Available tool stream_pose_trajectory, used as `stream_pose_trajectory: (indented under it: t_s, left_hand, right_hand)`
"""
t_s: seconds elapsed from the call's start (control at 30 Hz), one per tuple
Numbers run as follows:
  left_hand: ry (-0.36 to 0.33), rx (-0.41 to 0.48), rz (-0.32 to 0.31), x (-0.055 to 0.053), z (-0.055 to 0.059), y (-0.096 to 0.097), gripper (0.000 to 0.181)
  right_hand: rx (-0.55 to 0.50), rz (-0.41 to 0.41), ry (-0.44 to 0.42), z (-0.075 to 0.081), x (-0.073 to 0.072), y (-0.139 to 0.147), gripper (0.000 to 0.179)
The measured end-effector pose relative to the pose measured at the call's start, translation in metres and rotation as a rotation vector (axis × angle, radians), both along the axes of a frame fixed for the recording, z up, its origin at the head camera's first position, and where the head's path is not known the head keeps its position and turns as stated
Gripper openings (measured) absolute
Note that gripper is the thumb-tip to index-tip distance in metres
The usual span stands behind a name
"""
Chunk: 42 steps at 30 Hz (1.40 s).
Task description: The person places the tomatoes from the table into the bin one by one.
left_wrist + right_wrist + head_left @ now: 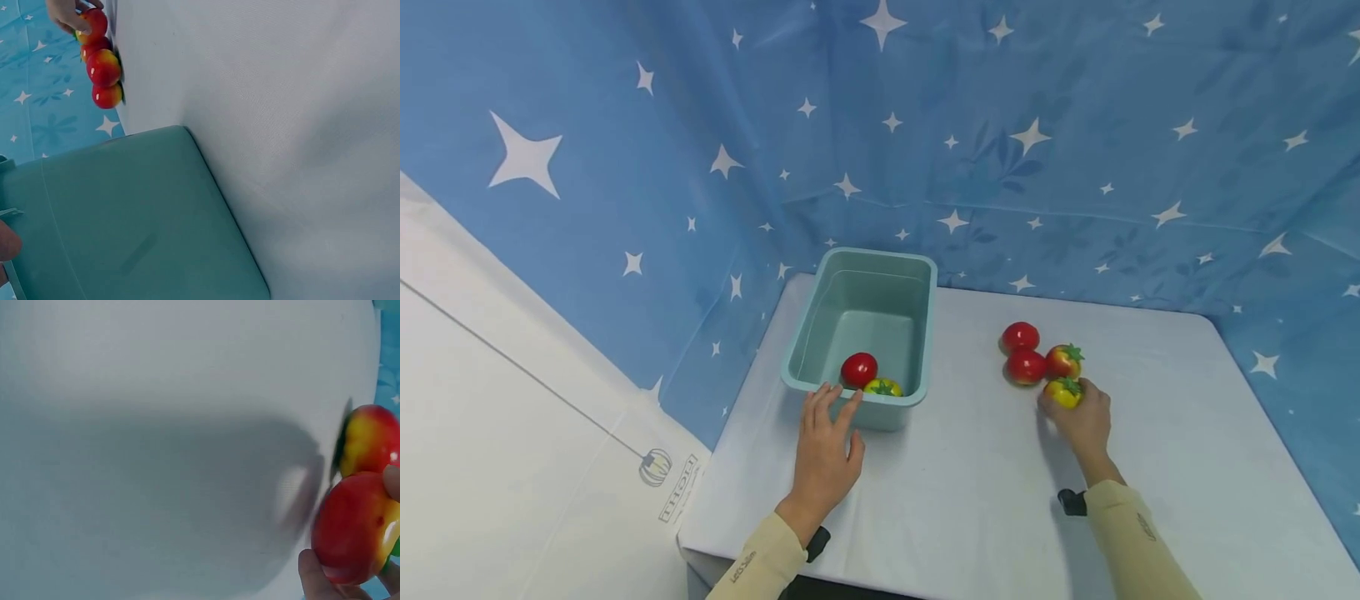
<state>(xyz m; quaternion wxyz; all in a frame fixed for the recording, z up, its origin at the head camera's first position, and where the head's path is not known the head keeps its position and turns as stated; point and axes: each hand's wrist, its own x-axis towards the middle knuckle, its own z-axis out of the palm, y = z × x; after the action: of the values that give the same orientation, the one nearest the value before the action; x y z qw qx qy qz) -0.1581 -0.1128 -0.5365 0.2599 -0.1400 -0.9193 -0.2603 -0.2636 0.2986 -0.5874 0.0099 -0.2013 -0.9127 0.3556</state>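
Observation:
My right hand (1088, 421) grips a red-and-yellow tomato (1064, 392) with a green leafy top. In the right wrist view the thumb and fingers lie around that tomato (350, 528), right against another tomato (369, 437). Three more tomatoes are grouped just beyond the hand: one with green leaves (1063, 361) and two whose red sides show. My left hand (827, 458) rests its fingertips at the near rim of a blue-green plastic bin (862, 258), fingers spread loosely. Inside the bin, by the near wall, are a red tomato (859, 369) and a yellow one (883, 387) with leaves.
Both arms reach over a white-covered table (970, 500). A blue star-patterned curtain (1075, 167) stands along its back and left. At the left hangs a white sheet (512, 417) with a printed lamp. The bin stands at the table's back left corner.

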Motion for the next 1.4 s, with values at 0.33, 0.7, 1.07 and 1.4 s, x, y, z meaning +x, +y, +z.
stream_pose_trajectory:
  t_s: [0.33,0.7,1.07,1.4]
  left_hand:
    - [0.016,0.015,-0.005,0.001,0.0,-0.003,0.053]
    - [0.018,0.003,-0.016,-0.002,-0.002,-0.002,0.054]
    - [0.051,0.017,-0.012,-0.003,-0.003,-0.004,0.053]
    - [0.099,0.013,-0.018,-0.005,-0.006,-0.004,0.053]
  right_hand:
    - [-0.006,0.044,0.232,0.039,-0.008,-0.031,0.076]
    - [-0.1,0.159,0.412,0.087,-0.011,-0.084,0.073]
    - [-0.246,0.275,0.52,0.129,-0.014,-0.147,0.074]
    - [-0.294,0.38,0.479,0.128,-0.015,-0.191,0.074]
